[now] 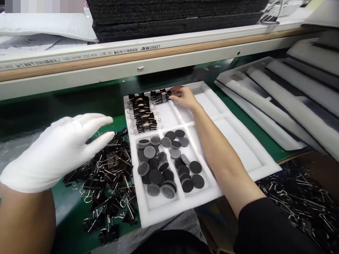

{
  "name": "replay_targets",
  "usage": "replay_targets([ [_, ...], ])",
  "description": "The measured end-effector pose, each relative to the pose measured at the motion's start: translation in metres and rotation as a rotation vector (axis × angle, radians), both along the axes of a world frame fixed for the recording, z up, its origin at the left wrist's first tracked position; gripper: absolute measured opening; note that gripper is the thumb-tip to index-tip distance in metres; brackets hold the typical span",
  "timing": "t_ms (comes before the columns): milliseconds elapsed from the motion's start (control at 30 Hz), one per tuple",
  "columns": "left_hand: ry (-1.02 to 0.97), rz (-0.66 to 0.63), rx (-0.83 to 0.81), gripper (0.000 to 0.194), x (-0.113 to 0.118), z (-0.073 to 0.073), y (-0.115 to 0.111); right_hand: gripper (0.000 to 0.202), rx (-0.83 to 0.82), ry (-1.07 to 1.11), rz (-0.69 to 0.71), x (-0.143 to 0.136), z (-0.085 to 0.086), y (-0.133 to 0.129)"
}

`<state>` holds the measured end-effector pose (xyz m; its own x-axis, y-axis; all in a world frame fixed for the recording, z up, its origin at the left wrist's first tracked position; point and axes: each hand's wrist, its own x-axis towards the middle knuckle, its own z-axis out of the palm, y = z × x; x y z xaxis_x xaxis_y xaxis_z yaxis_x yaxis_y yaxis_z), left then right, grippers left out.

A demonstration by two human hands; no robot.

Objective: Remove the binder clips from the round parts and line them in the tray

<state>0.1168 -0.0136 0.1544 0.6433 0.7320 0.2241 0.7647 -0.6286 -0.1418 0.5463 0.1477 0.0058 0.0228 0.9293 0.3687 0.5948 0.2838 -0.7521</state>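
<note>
My left hand (71, 144), in a white glove, hovers with thumb and fingers apart above a heap of black binder clips (112, 176). Nothing is between its fingertips. At the back of a white foam tray (265, 165), my bare right hand (185, 97) pinches a black binder clip (167, 96) at the right end of a clipped piece. Beside that piece, a column of clipped pieces (144, 114) fills the left of the same compartment; pale edges show between their clips. Loose black and grey discs (156, 176) lie in the two front-left compartments.
Stacked white foam trays (267, 95) lean at the right. More binder clips (299, 201) lie at the lower right. A shelf edge (106, 67) crosses behind the tray, with black foam sheets (174, 17) and white bags (45, 24) on it.
</note>
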Motion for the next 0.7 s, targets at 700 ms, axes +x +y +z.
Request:
replay_targets([
  [700, 0.022, -0.017, 0.026, 0.062, -0.0011, -0.0049, 0.0005, 0.04, -0.033, 0.109, 0.007, -0.0065, 0.0, -0.0026],
])
